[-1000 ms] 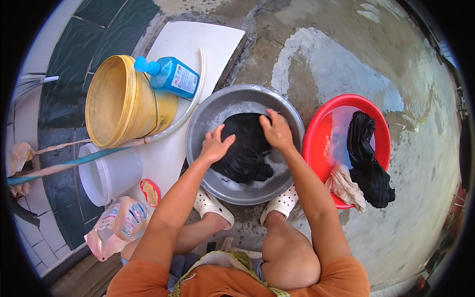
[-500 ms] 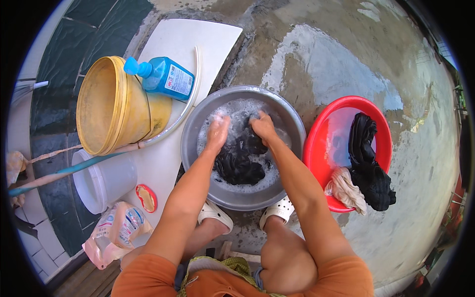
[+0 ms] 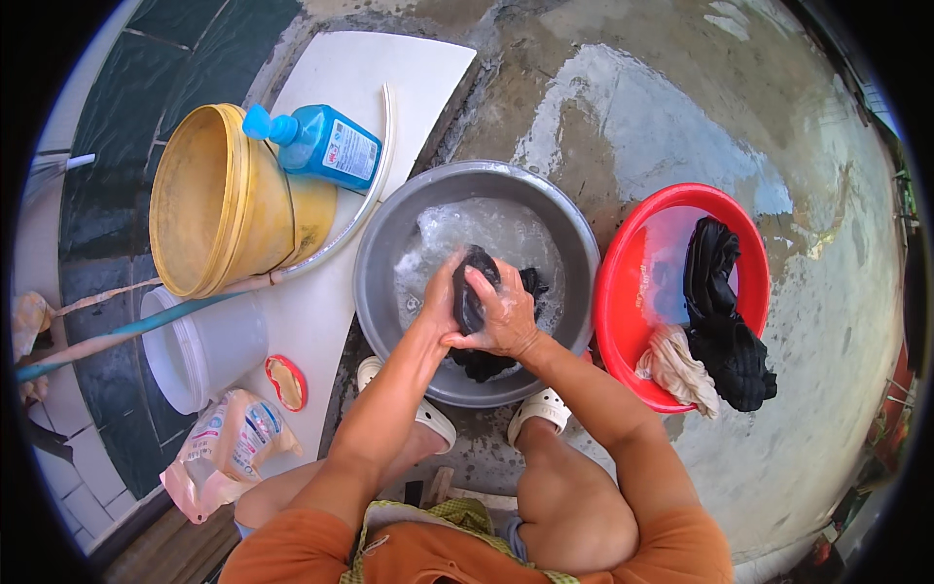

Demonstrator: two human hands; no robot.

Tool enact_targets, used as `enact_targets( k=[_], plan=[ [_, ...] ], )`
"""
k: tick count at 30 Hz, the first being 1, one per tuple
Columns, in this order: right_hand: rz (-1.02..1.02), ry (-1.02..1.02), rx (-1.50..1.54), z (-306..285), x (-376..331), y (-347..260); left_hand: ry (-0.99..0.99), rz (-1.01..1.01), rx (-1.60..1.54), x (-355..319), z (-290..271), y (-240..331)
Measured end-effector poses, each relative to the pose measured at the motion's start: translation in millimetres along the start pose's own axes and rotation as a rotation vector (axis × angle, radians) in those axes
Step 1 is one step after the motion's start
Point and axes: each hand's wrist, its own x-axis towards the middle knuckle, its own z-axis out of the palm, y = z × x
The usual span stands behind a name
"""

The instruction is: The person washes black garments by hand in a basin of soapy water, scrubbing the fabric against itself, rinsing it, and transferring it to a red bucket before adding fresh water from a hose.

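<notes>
A wet black cloth [image 3: 471,310] is bunched up between my two hands over the grey basin [image 3: 374,263]. My left hand [image 3: 443,292] is wrapped round its left side. My right hand [image 3: 506,316] grips it from the right, the thumb laid across the front. More of the black fabric hangs below my hands and trails into the soapy water [image 3: 496,219]. Which garment it is, I cannot tell. White suds float mostly at the water's left side.
On the right a red basin [image 3: 608,321] holds black clothing [image 3: 715,292] and a pale cloth [image 3: 678,365]. A yellow bucket [image 3: 263,214], blue pump bottle [image 3: 336,146], white bucket [image 3: 229,341], scrub brush [image 3: 287,383] and detergent bag [image 3: 233,448] stand or lie to the left.
My hands were apart in the suds with the black cloth lying in the water. Now they have come together, lifting and squeezing a bunch of it.
</notes>
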Motion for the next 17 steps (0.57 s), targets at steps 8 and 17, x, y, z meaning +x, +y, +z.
enact_targets(
  k=[8, 17],
  plan=[
    [0.502, -0.003, 0.225, 0, 21, -11, 0.261, 0.214, 0.236, -25, 21, -8],
    [1.063, -0.242, 0.401, 7, 39, 53, 0.168, 0.231, 0.923, -19, -14, -11]
  ],
)
